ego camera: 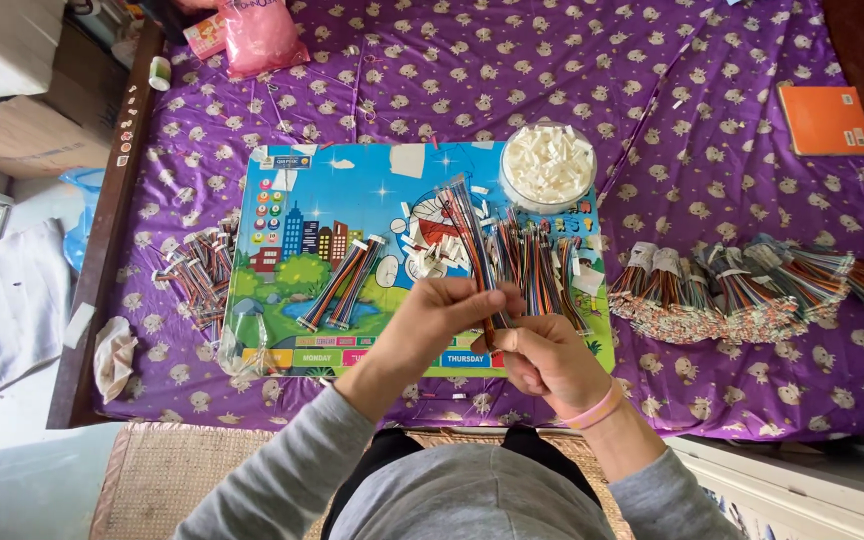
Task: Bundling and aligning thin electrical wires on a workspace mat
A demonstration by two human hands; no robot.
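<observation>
My left hand (pixel 435 312) and my right hand (pixel 544 357) both grip a thin bundle of multicoloured wires (pixel 470 228), which slants up and away from them over a colourful cartoon board (pixel 302 215). The left hand pinches the wires near their lower part. Just below and to the right, the right hand holds the lower end; a pink band circles its wrist. More loose wires (pixel 537 270) lie on the board behind the hands. Two short wire sets (pixel 344 283) lie on the board's left half.
A round clear bowl of white connectors (pixel 548 163) sits at the board's far right corner. Bundled wire sets (pixel 742 285) lie to the right on the purple patterned cloth (pixel 552 70), another pile (pixel 197 272) to the left. Further off lie an orange notebook (pixel 825 119) and a pink bag (pixel 259 35).
</observation>
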